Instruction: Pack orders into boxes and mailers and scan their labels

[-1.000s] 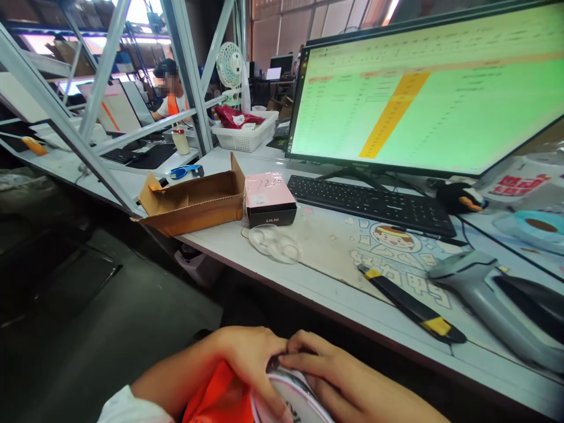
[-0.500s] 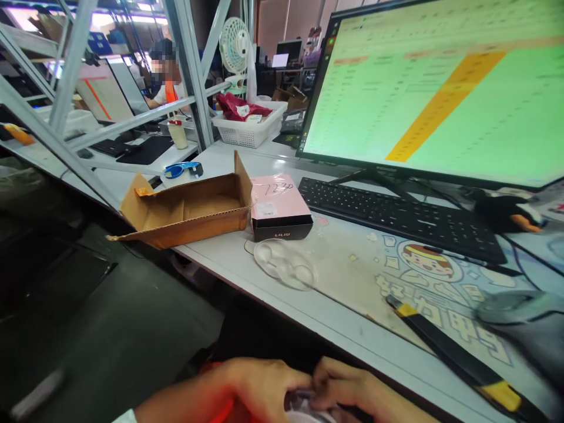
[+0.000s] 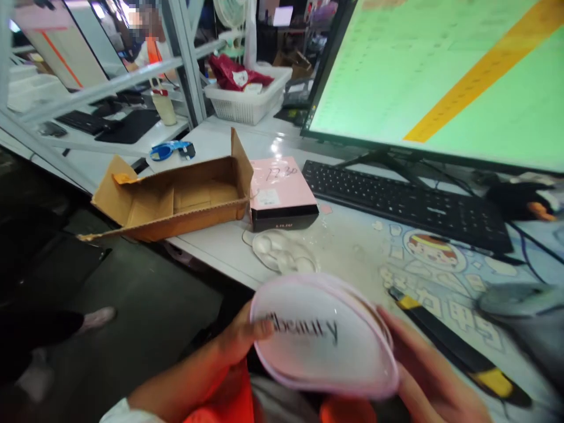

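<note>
Between my two hands is a pale oval case [image 3: 326, 358] with a pink rim and dark lettering that reads "beauty". My left hand [image 3: 244, 335] grips its left end, thumb on the front face. On the other end, my right hand [image 3: 427, 364] holds the right edge, its fingers partly behind the case. Just beyond the case, a clear moulded plastic insert [image 3: 282, 249] lies on the desk. Behind that insert sits a pink and black box [image 3: 282, 188] with handwriting on top. An open brown cardboard box [image 3: 176, 202] stands to its left.
A black-and-yellow utility knife [image 3: 458, 346] and a grey mouse [image 3: 520, 302] lie on the right of the desk mat. Behind them are a keyboard [image 3: 405, 202] and a large monitor [image 3: 432, 88]. A white basket [image 3: 247, 103] stands at the back; another person [image 3: 154, 53] sits beyond the metal frame.
Both hands have risen from the lap below the desk edge, bringing the oval case into full view. The camera has tilted downward.
</note>
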`<state>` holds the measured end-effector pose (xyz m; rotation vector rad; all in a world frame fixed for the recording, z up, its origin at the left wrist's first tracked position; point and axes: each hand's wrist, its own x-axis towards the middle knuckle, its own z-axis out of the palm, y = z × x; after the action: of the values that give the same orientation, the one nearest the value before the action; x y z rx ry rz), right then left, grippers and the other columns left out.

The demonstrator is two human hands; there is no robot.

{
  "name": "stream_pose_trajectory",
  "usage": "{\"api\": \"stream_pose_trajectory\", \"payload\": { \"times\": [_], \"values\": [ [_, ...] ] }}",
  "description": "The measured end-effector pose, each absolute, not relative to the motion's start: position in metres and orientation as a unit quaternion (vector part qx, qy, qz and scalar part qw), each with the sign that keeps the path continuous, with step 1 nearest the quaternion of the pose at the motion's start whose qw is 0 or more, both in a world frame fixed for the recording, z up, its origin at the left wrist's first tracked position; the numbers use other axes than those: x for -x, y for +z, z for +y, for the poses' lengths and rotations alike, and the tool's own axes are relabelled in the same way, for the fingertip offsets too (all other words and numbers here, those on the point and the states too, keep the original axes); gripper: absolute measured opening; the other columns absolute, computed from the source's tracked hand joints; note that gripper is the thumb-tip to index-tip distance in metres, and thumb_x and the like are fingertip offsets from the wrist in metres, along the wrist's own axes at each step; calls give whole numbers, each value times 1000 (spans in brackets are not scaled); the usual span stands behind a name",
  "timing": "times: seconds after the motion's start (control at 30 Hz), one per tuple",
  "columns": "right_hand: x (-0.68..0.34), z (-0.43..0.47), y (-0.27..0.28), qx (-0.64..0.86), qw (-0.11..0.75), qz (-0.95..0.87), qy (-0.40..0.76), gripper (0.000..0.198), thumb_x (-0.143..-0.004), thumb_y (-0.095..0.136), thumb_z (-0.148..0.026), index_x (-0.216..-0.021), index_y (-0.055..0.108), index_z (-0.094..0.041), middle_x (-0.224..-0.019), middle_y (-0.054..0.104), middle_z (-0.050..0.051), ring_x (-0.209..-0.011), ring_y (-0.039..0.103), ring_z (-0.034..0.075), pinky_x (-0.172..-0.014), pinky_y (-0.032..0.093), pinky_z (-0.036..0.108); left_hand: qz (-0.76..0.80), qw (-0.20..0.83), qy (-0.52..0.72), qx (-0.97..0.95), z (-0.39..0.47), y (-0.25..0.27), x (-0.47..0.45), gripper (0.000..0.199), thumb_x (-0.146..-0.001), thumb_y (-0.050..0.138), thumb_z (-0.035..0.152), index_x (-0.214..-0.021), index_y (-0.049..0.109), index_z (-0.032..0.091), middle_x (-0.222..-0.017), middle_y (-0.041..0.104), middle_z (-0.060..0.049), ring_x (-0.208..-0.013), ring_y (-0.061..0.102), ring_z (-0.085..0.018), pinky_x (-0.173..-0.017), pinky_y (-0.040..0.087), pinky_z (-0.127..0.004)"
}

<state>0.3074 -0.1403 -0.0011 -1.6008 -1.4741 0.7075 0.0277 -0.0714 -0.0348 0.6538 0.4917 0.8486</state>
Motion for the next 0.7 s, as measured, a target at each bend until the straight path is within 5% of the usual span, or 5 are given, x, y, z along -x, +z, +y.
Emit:
{"api": "stream_pose_trajectory", "payload": {
  "times": [0.2,0.37,0.5,0.7],
  "values": [
    [-239,-138,-16,521,567,-593,237,64,-97,66,-15,-155,53,-37,-160,53,10,-132,66,25,-93,68,38,306,804,487,-149,-97,-29,-53,67,-79,86,60,-128,72,16,-128,77,-14,-135,63,-38,-111,55,-50],
    [-226,-158,-14,512,550,-640,164,68,-92,71,-11,-154,54,-32,-153,59,14,-133,65,29,-97,67,46,298,826,463,-122,-115,-20,-53,61,-89,75,58,-132,68,15,-118,79,-15,-124,70,-38,-91,65,-46],
    [-222,-174,-5,499,548,-665,91,53,-87,80,-16,-136,64,-26,-150,62,17,-118,73,28,-102,64,50,301,818,477,-115,-134,-18,-57,63,-91,73,58,-137,65,14,-123,78,-15,-117,73,-36,-86,65,-41],
    [-225,-189,2,517,527,-674,26,30,-91,76,-15,-119,69,-25,-136,71,14,-122,72,27,-100,65,45,260,832,465,-154,-158,-16,-66,65,-91,76,56,-136,66,10,-121,78,-17,-107,75,-31,-77,63,-35]
  ]
}}
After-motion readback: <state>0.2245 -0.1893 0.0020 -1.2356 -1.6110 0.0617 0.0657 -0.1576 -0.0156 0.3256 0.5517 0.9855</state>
